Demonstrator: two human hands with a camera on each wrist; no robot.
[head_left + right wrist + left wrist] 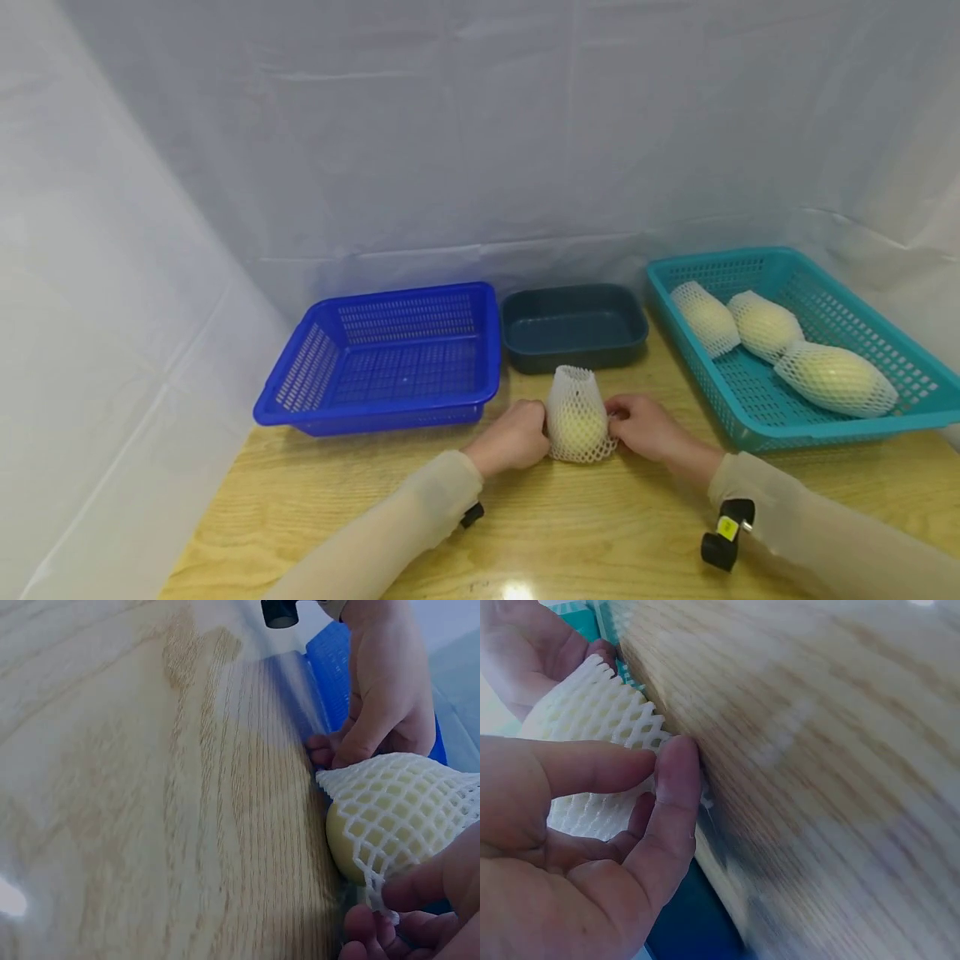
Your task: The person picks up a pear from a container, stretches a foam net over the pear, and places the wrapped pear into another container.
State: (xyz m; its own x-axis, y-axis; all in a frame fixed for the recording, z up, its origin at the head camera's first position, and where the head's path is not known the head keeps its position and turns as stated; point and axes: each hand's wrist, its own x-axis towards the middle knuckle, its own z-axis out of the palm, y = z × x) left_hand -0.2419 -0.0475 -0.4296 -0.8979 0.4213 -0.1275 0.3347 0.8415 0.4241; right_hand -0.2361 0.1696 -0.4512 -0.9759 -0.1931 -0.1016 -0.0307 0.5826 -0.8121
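Observation:
A pale yellow fruit (343,844) stands on the wooden table inside a white foam net (574,393), whose narrower end points up. My left hand (517,437) is at the net's left side, thumb and forefinger pinching its lower edge in the left wrist view. On the opposite side my right hand (647,427) pinches a strand of the bottom rim, pulled out from the fruit in the right wrist view. Between the hands, the fruit's lower part shows bare under the mesh.
A blue basket (411,412) stands at the left, with a dark teal dish (573,358) behind the fruit. At the right, a turquoise basket (712,387) holds three netted fruits (836,379). White sheeting (465,125) hangs behind the table (585,533).

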